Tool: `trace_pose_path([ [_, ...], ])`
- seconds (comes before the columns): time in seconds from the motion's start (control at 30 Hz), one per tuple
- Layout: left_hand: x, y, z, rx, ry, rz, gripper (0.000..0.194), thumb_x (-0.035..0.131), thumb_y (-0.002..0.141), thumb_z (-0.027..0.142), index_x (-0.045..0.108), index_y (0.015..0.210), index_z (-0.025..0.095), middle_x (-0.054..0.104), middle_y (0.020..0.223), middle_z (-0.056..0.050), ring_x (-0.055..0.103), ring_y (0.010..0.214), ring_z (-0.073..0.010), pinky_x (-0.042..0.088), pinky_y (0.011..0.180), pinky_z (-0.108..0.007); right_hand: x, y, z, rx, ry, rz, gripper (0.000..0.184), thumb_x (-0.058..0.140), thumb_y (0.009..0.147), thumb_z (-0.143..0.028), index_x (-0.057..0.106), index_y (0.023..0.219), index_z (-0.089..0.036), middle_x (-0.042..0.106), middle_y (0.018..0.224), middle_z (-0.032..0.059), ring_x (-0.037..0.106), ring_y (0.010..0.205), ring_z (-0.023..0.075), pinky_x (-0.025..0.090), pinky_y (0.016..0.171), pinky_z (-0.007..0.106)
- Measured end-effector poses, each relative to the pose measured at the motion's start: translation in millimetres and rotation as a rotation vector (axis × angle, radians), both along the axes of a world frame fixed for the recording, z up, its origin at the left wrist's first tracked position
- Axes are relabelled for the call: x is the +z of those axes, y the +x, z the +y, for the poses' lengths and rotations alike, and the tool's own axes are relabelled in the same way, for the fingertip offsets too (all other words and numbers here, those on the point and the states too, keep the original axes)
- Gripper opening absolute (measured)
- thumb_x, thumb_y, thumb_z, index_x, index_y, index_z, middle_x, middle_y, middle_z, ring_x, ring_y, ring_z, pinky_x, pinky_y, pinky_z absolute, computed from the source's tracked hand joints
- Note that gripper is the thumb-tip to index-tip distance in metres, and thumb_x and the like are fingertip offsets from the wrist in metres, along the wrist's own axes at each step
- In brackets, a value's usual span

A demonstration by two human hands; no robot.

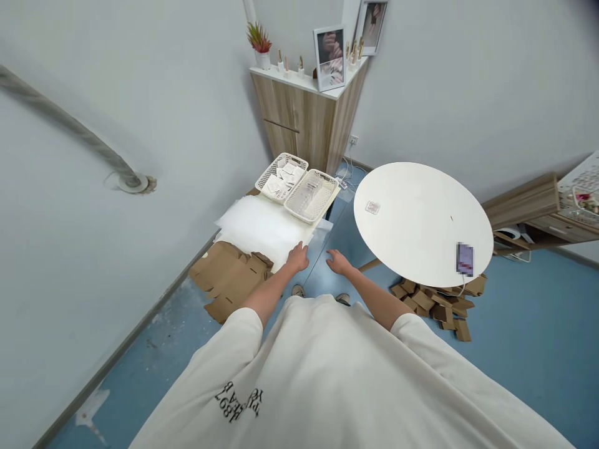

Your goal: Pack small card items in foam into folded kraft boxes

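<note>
My left hand (298,256) is over the right edge of a stack of white sheets (262,224), fingers stretched out and nothing in them. I cannot tell if it touches the sheets. My right hand (337,261) hovers above the floor between the stack and a round white table (412,181), its fingers apart and holding nothing. Behind the sheets stand two white plastic baskets. The left basket (263,176) holds several small white packets (283,179). In the right basket (322,209) lie clear, flat pieces (309,190).
Flattened brown cardboard (234,274) lies left of me. On the round table are a small clear case (372,207) and a phone (465,259) with a cable. Small brown boxes (435,302) are heaped on the floor beside it. A wooden cabinet (304,118) fills the corner.
</note>
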State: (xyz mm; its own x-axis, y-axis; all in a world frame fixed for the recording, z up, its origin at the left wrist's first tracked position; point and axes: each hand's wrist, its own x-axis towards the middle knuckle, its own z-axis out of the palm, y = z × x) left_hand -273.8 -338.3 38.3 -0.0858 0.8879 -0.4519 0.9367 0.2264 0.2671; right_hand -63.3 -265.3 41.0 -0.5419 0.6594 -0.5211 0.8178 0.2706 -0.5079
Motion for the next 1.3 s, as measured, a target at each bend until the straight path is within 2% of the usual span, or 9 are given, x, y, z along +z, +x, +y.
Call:
trace_pose_path([
  [0.17, -11.0, -56.4, -9.6, 0.047, -0.105, 0.042, 0.062, 0.056, 0.09, 0.028, 0.041, 0.15, 0.022, 0.013, 0.17, -0.017, 0.025, 0.153, -0.0368, 0.031, 0.116, -0.05, -2.4, -57.4, -22.2, 0.005, -0.018, 0.029, 0.056, 0.047, 0.099, -0.028, 0.042, 0.154, -0.017, 0.044, 0.156, 0.0136, 0.044, 0.142, 0.0257, 0.036, 0.116, 0.038],
  [0.3, -21.9, -76.3, -10.5, 0.072, -0.197, 0.022, 0.067, 0.057, 0.088, 0.029, 0.039, 0.153, 0.026, 0.009, 0.17, -0.016, 0.02, 0.154, -0.0397, 0.029, 0.117, -0.054, -5.5, -82.3, -31.6, 0.024, -0.015, 0.033, 0.054, 0.047, 0.099, -0.028, 0.044, 0.153, -0.02, 0.046, 0.155, 0.0116, 0.044, 0.142, 0.0252, 0.036, 0.117, 0.038],
  [0.4, -26.2, -81.6, -10.2, 0.068, -0.21, 0.02, 0.068, 0.058, 0.087, 0.031, 0.038, 0.153, 0.026, 0.016, 0.169, -0.016, 0.023, 0.152, -0.0393, 0.032, 0.115, -0.054, -7.7, -91.8, -32.8, 0.031, -0.023, 0.012, 0.054, 0.047, 0.1, -0.029, 0.045, 0.153, -0.019, 0.045, 0.156, 0.0123, 0.045, 0.142, 0.0259, 0.037, 0.116, 0.037],
  [0.57, -26.2, -90.8, -11.3, 0.039, -0.107, -0.004, 0.062, 0.051, 0.089, 0.025, 0.04, 0.149, 0.015, 0.034, 0.159, -0.02, 0.036, 0.144, -0.0358, 0.041, 0.11, -0.048, -11.4, -102.6, -32.2, 0.024, -0.046, -0.026, 0.054, 0.046, 0.101, -0.03, 0.044, 0.154, -0.019, 0.044, 0.157, 0.0125, 0.048, 0.14, 0.0264, 0.04, 0.114, 0.036],
  [0.67, -23.5, -98.8, -14.0, 0.047, -0.065, -0.025, 0.057, 0.045, 0.091, 0.019, 0.041, 0.147, 0.014, 0.043, 0.152, -0.02, 0.045, 0.137, -0.0323, 0.043, 0.107, -0.044, -13.8, -109.6, -33.2, 0.01, -0.047, -0.014, 0.053, 0.047, 0.1, -0.028, 0.046, 0.152, -0.016, 0.046, 0.155, 0.0139, 0.05, 0.137, 0.0256, 0.04, 0.114, 0.035],
  [0.83, -13.4, -104.9, -20.8, 0.034, 0.132, -0.022, 0.06, 0.04, 0.095, 0.017, 0.031, 0.154, 0.014, 0.038, 0.157, -0.017, 0.043, 0.14, -0.0292, 0.037, 0.113, -0.042, -13.5, -126.6, -32.1, -0.092, -0.049, 0.054, 0.049, 0.047, 0.099, -0.026, 0.052, 0.147, -0.017, 0.052, 0.15, 0.0123, 0.058, 0.128, 0.023, 0.044, 0.11, 0.034],
  [0.93, -7.0, -103.8, -24.8, 0.029, 0.185, -0.03, 0.059, 0.038, 0.096, 0.016, 0.032, 0.155, 0.016, 0.041, 0.155, -0.016, 0.043, 0.14, -0.0279, 0.034, 0.115, -0.041, -9.4, -140.6, -28.2, -0.176, -0.06, 0.124, 0.048, 0.044, 0.098, -0.023, 0.054, 0.145, -0.021, 0.057, 0.147, 0.0083, 0.061, 0.124, 0.0206, 0.046, 0.108, 0.033],
  [1.1, -4.6, -105.1, -30.8, 0.047, 0.075, -0.044, 0.052, 0.044, 0.095, 0.019, 0.045, 0.148, 0.02, 0.038, 0.158, -0.015, 0.042, 0.141, -0.0294, 0.036, 0.114, -0.042, -6.7, -159.1, -23.3, -0.322, -0.124, 0.207, 0.047, 0.048, 0.095, -0.021, 0.059, 0.14, -0.019, 0.06, 0.144, 0.0084, 0.058, 0.129, 0.0216, 0.046, 0.109, 0.034],
  [1.3, -15.5, -104.1, -29.5, -0.056, -0.114, -0.068, 0.047, 0.052, 0.092, 0.023, 0.054, 0.139, 0.023, 0.026, 0.166, -0.011, 0.027, 0.15, -0.0348, 0.031, 0.117, -0.049, -20.9, -166.0, -28.2, -0.489, -0.237, 0.236, 0.047, 0.051, 0.09, -0.021, 0.062, 0.136, -0.016, 0.06, 0.144, 0.012, 0.057, 0.131, 0.024, 0.047, 0.107, 0.034],
])
